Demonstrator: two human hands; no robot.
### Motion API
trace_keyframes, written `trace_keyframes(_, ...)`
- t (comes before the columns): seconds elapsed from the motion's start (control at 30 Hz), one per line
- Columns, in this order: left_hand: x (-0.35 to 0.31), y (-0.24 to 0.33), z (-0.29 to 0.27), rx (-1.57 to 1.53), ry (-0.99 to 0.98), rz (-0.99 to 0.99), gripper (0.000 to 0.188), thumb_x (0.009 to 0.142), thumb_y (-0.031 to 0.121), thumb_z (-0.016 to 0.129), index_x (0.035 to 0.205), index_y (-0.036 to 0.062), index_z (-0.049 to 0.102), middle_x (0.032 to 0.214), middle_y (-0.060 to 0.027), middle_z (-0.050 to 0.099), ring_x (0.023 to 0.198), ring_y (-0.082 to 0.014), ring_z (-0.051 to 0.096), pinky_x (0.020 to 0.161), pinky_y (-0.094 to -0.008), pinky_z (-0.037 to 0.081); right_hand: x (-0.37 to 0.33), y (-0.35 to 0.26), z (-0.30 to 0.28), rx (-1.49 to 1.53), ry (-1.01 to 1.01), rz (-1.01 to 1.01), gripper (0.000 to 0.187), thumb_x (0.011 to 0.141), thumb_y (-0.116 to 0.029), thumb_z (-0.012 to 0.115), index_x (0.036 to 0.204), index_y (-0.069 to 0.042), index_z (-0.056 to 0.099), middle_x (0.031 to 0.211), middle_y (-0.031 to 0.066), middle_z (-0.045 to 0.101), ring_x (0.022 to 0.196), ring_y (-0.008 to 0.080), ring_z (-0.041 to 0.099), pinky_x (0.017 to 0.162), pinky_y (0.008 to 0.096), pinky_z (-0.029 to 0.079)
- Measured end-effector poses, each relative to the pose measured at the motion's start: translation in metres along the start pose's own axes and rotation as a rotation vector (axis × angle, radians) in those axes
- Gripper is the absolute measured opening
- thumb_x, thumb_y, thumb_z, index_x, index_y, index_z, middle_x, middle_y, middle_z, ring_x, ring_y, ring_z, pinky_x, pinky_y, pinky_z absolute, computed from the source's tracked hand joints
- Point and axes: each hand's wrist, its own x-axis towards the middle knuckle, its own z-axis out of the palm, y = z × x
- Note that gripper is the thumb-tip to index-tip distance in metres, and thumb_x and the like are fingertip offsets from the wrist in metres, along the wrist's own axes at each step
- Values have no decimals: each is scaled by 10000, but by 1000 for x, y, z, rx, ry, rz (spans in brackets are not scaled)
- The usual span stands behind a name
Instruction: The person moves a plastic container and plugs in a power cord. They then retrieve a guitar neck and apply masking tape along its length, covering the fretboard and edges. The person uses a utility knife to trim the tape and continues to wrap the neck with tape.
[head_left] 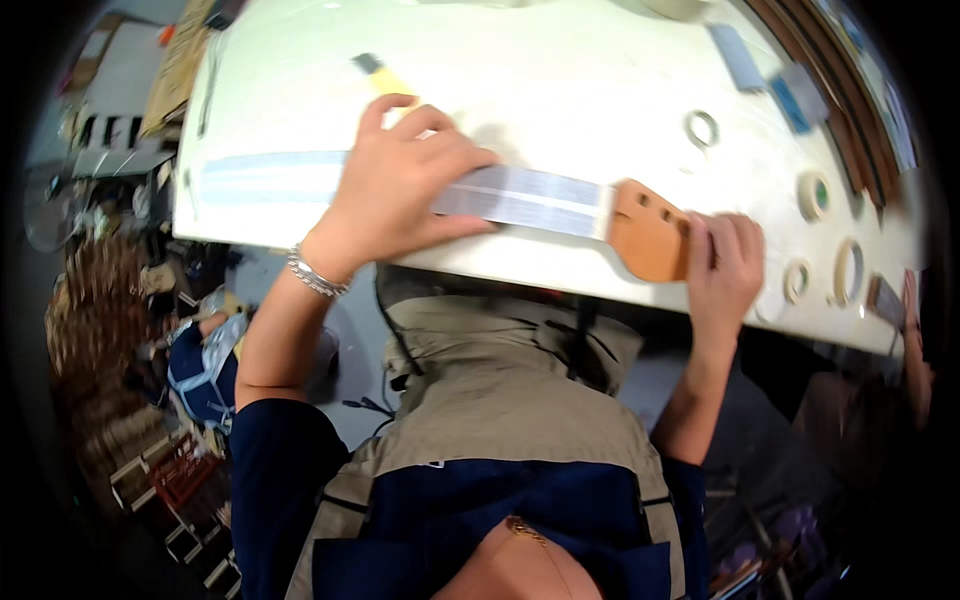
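Note:
A guitar neck lies along the front of the white table, its bare orange-brown headstock (648,232) at the right. Pale grey-blue strips (545,200) with a white line cover its long part, which runs left beneath my left hand (405,185). That hand straddles the neck, thumb along the near edge and fingers over the far edge. A yellow tool with a dark end (385,76) sticks out beyond its fingertips; I cannot tell whether the fingers hold it. My right hand (727,262) is closed round the headstock's right end, its fingers partly hiding it.
Several tape rolls, including a green-cored roll (813,195) and a thin ring (702,128), lie on the right of the table (600,90). Blue-grey blocks (797,98) and long brown strips (835,75) are at the far right. Another person (208,365) is at the left.

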Motion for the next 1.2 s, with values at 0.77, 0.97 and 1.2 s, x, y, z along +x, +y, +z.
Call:
trace_keyframes(0.77, -102, 5, -29, 175, 382, -219, 466, 766, 375, 661, 1115, 74, 589, 1016, -94, 605, 1029, -322, 534, 975, -468, 340, -1, -26, -58, 21, -460, -265, 639, 593, -434, 717, 1058, -15, 588, 943, 89, 590, 779, 252, 534, 694, 339, 466)
trace_keyframes(0.97, -65, -39, -9, 79, 189, -129, 345, 600, 152, 715, 915, 107, 581, 903, -15, 599, 1031, -233, 545, 1047, -523, 161, 13, -34, -78, 106, -710, -90, 480, 703, -386, 681, 1026, -38, 611, 917, 91, 619, 834, 257, 566, 734, 337, 469)
trace_keyframes(1.2, -33, -51, -16, -36, 168, -85, 272, 699, 290, 696, 817, 88, 557, 769, -38, 559, 888, -216, 550, 1042, -488, 173, 121, 56, -32, 149, -404, 280, 355, 900, -327, 519, 909, 5, 645, 813, 155, 641, 704, 233, 591, 663, 320, 458)
